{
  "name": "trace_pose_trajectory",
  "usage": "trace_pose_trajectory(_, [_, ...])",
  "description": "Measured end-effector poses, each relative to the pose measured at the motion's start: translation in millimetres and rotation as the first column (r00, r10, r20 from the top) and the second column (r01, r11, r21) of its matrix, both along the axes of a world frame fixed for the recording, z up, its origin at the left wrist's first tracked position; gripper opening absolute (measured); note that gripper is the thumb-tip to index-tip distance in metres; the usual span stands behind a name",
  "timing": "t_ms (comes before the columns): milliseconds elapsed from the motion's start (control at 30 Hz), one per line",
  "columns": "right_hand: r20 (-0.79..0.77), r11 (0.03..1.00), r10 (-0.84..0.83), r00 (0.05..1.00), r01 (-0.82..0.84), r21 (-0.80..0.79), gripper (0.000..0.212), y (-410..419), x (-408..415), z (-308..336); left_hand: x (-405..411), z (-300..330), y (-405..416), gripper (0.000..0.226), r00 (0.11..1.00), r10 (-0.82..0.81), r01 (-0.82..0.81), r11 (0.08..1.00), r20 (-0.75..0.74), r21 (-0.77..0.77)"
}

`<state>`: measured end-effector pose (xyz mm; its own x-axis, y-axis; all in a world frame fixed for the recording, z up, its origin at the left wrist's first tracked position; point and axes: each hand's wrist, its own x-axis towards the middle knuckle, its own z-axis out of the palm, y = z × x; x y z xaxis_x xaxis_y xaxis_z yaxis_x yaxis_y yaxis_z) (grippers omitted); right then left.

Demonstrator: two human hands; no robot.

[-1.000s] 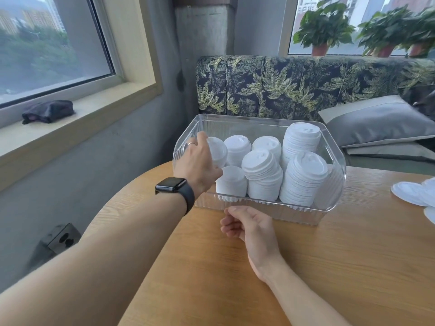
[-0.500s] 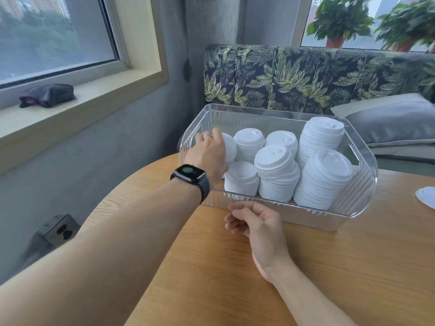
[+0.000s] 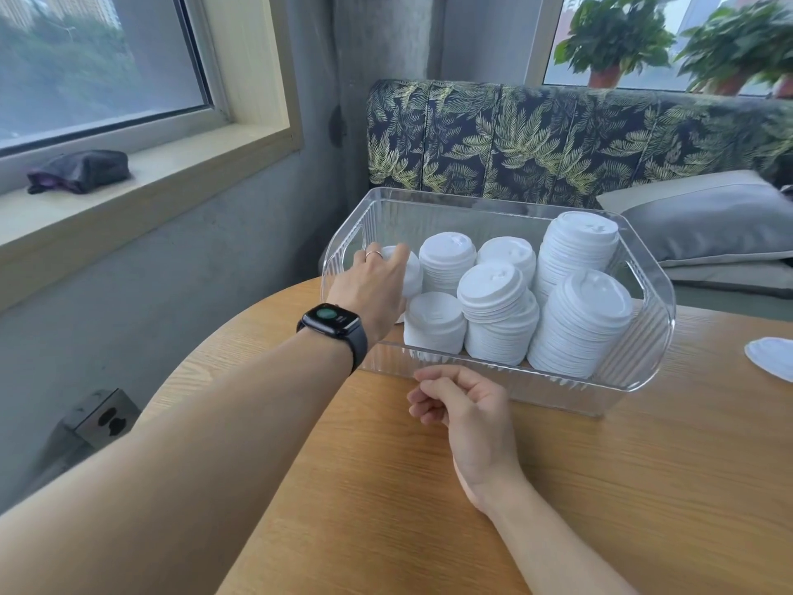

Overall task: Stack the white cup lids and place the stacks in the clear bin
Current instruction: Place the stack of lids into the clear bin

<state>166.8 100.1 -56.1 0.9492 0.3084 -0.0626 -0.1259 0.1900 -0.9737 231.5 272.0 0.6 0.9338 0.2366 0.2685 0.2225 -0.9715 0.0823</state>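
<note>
Left hand (image 3: pixel 374 282) grips lid stack (image 3: pixel 408 272) against bin's (image 3: pixel 506 382) left wall.

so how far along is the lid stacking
Mostly done: six stacks already stand in the bin. In hand: the left hand is inside the bin on a seventh stack at its left end. The right hand rests loosely curled and holds nothing. Left: loose lids at the table's right edge.

Clear bin (image 3: pixel 652 337), ribbed walls with handle cutouts, sits upright on surface (image 3: pixel 429 508) holding seven white lid stacks (image 3: pixel 497 311) of uneven height, tallest two at right; one loose lid (image 3: pixel 770 358) on surface, right edge.
</note>
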Motion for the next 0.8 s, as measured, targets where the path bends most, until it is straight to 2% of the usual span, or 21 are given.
trace_pose_trajectory(233, [-0.005, 1.000, -0.003, 1.000, 0.003, -0.004, 0.016, -0.9, -1.6, 0.7, -1.6, 0.8, 0.5, 0.039, 0.999, -0.002, 0.003, 0.999, 0.036, -0.036])
trace_pose_trajectory(467, [0.009, 1.000, -0.004, 1.000, 0.004, -0.017, 0.015, -2.8, -4.8, 2.3, -5.6, 11.5, -2.8, 0.047, 0.998, 0.025, -0.033, 0.990, -0.056, -0.139])
trace_pose_trajectory(633, [0.018, 0.999, 0.000, 1.000, 0.000, -0.043, 0.014, -10.6, -13.1, 5.1, -23.2, 25.5, -18.2, 0.037, 0.974, 0.156, -0.072, 0.901, 0.165, -0.427])
trace_pose_trajectory(800, [0.023, 0.995, 0.011, 1.000, -0.008, -0.100, 0.014, -36.4, -29.2, 7.5, -49.2, 30.6, -40.2, 0.021, 0.898, 0.258, 0.039, 0.758, 0.355, -0.651])
